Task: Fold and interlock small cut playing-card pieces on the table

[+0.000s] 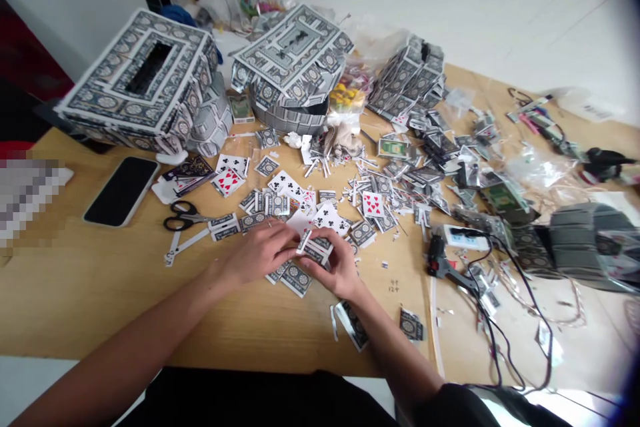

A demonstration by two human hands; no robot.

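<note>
Between my two hands is a folded or cut playing card [316,250] with a grey patterned back and white edges. My right hand [341,268] grips it with the thumb below and the fingers along its far side. At its left end the fingertips of my left hand [263,248] pinch the edge. Patterned card pieces [296,279] lie on the table just under my hands. Face-up cards [327,219] are spread right behind them. To the left of my left hand lie black-handled scissors [184,216], beside a patterned card strip [224,227].
Card-covered boxes [143,80] and a lidded round box [295,60] stand at the back. A phone [121,191] lies on the left. On the right are a glue gun [443,263], black cables, a power strip [467,237] and a card-covered cylinder [593,243]. Scraps litter the table [200,300].
</note>
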